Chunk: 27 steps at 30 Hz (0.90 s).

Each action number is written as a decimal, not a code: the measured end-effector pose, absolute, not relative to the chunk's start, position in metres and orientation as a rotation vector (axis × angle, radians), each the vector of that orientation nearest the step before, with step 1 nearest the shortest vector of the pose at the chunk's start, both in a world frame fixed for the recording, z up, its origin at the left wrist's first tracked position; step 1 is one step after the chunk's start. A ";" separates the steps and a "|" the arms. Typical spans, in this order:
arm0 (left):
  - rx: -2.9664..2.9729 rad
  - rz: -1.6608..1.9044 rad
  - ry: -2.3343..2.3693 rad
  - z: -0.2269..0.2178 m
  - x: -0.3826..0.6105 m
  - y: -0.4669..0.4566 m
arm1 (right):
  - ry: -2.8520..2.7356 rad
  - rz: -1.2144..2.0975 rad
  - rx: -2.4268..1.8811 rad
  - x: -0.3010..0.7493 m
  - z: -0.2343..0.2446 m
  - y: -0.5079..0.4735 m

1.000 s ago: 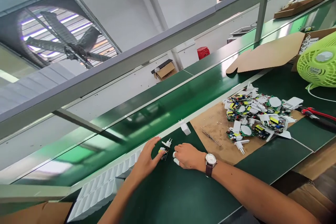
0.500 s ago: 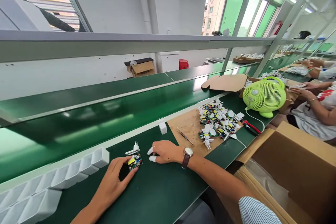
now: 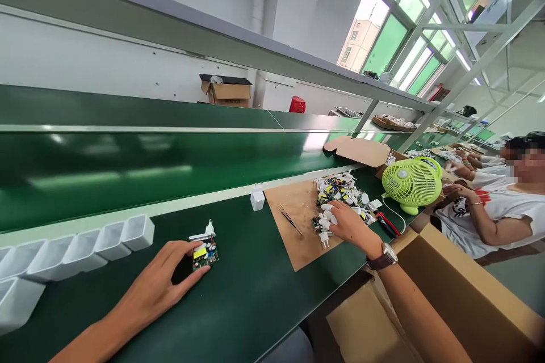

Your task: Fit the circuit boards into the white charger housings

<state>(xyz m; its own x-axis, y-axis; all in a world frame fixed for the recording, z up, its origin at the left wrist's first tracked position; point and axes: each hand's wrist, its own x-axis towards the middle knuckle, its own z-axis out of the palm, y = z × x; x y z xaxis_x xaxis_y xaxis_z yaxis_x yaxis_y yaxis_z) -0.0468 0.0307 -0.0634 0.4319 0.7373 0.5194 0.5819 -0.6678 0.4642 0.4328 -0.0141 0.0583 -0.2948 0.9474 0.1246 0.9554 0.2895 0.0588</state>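
Observation:
In the head view my left hand (image 3: pixel 159 275) rests on the green bench, thumb and fingers closed on the edges of a small circuit board (image 3: pixel 205 254). A white two-pin plug (image 3: pixel 208 229) stands at the board's far edge. My right hand (image 3: pixel 351 224), with white finger cots and a wristwatch, is at the near left side of a pile of circuit boards with white plugs (image 3: pixel 340 184). Its fingers are drawn together on one board (image 3: pixel 317 225) there; their exact grip is partly hidden. A white plug housing (image 3: pixel 257 198) stands between my hands, farther back.
Tweezers (image 3: pixel 290 220) lie on brown paper (image 3: pixel 298 249). White bins (image 3: pixel 138 232) line the left. Right of the pile are red-handled pliers (image 3: pixel 387 223) and a green fan (image 3: pixel 412 184). An open carton (image 3: pixel 464 283) stands below the bench edge; a co-worker (image 3: pixel 489 210) sits beyond.
My right hand has moved right, from beside the left hand's board to the pile. My left hand still holds its board on the bench. The camera view has tilted and turned.

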 end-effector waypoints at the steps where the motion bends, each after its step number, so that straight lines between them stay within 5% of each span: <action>1: 2.477 1.054 1.129 -0.063 -0.047 0.030 | -2.468 -0.189 -1.810 0.432 0.056 -0.016; 11: 2.661 1.070 0.995 -0.021 -0.045 0.030 | -2.593 0.211 -1.184 0.309 0.036 0.012; 15: 2.680 1.211 1.442 0.010 -0.075 0.049 | -2.648 0.354 -0.958 0.249 0.020 0.026; 19: 2.676 0.926 1.842 0.016 -0.117 0.059 | -2.709 0.500 -0.848 0.208 0.009 0.045; 27: 2.739 0.855 1.700 0.005 -0.112 0.058 | -2.656 0.217 -0.905 0.211 -0.010 0.054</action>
<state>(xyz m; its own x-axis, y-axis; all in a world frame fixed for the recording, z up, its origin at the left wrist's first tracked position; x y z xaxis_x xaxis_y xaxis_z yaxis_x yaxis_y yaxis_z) -0.1122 0.0583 0.0047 0.3550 0.7803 0.5149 0.8788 -0.4665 0.1010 0.2109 0.0544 -0.0104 -0.7459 0.6154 0.2549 0.5659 0.7873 -0.2448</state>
